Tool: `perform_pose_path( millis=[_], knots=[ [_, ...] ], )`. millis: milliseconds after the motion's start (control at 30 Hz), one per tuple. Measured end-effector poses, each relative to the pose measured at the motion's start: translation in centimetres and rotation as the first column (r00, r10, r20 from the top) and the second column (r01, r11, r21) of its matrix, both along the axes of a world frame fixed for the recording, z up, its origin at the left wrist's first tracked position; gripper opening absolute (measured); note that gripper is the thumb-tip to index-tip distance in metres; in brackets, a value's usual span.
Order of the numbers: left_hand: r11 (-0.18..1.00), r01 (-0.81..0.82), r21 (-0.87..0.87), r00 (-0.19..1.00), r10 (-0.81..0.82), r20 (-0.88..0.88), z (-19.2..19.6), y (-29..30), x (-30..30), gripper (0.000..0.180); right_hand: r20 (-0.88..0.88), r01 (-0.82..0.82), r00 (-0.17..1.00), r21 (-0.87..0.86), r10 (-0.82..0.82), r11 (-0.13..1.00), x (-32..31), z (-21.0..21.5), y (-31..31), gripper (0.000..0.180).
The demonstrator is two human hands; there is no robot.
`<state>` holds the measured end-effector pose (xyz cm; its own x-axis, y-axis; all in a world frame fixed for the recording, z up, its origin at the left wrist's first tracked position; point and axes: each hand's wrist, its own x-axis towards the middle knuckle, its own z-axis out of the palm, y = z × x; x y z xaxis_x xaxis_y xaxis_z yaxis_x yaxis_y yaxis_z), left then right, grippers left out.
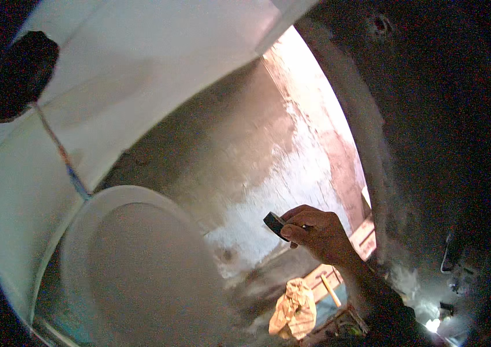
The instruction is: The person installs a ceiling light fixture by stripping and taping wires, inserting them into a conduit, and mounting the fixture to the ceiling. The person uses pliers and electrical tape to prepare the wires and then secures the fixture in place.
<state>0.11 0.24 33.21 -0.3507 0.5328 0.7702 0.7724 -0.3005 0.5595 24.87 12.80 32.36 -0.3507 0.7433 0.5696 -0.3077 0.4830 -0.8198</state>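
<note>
Rough, bare plaster wall (210, 150) behind us, brown and patchy with a whitish smear (283, 179) down the middle, and honestly pretty dim apart from the glare along its right side. Up top left we've got a smooth white curved panel (135, 75) with a dark oval object (24, 78) against it and a thin reddish cord (53, 134) running down from that to a blue end near a big, pale, round disc (141, 266). Our right hand (320, 231) is out near the middle, pinching a small, black, ring-shaped roll (273, 224), probably tape, between thumb and fingers, so it's a narrow grip; the roll sits in front of the whitish smear, well apart from the disc. No sign of our left hand, so we can't tell what it's up to. For holding this well, we'd keep the pinch light and near the edge so most of the outer face stays free, and tilt it toward the glare, since dark on dark is hard to read. We'd also mind the drop: below there's a crumpled tan bag (294, 309) and a pale wooden stick (331, 291), and a small roll could easily get lost among that stuff.
</note>
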Motion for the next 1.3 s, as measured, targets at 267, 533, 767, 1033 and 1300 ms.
perform_pose_path(
  millis=[267, 533, 767, 1033, 1300],
  knots=[
    [0.917, 0.271, -0.291, 0.926, -0.331, -0.18, -4.7, 1.2, 6.8, 0.055, 0.105, -0.103, 0.99, 0.125, 0.09, 0.987, 0.0, -7.6, -1.6, 0.025],
    [0.763, 0.502, -0.408, 0.842, -0.323, 0.431, -5.9, 0.6, 9.9, 0.031, 0.177, -0.096, 0.98, 0.014, 0.092, 0.995, 2.5, -11.3, -2.9, 0.022],
    [0.685, 0.546, -0.483, 0.829, -0.358, 0.429, -6.8, 1.3, 8.6, 0.027, 0.169, -0.076, 0.984, 0.085, 0.061, 0.993, 2.2, -13.2, -2.8, 0.021],
    [0.608, 0.591, -0.529, 0.805, -0.411, 0.428, -9.1, 0.5, 6.7, 0.028, 0.169, -0.107, 0.982, 0.127, 0.085, 0.986, 1.7, -14.5, -3.6, 0.022],
    [0.589, 0.676, -0.442, 0.727, -0.438, 0.529, -9.8, 0.6, 7.6, 0.037, 0.107, 0.028, 0.993, 0.166, -0.046, 0.986, 1.0, -15.2, -4.7, 0.018]
  ],
)
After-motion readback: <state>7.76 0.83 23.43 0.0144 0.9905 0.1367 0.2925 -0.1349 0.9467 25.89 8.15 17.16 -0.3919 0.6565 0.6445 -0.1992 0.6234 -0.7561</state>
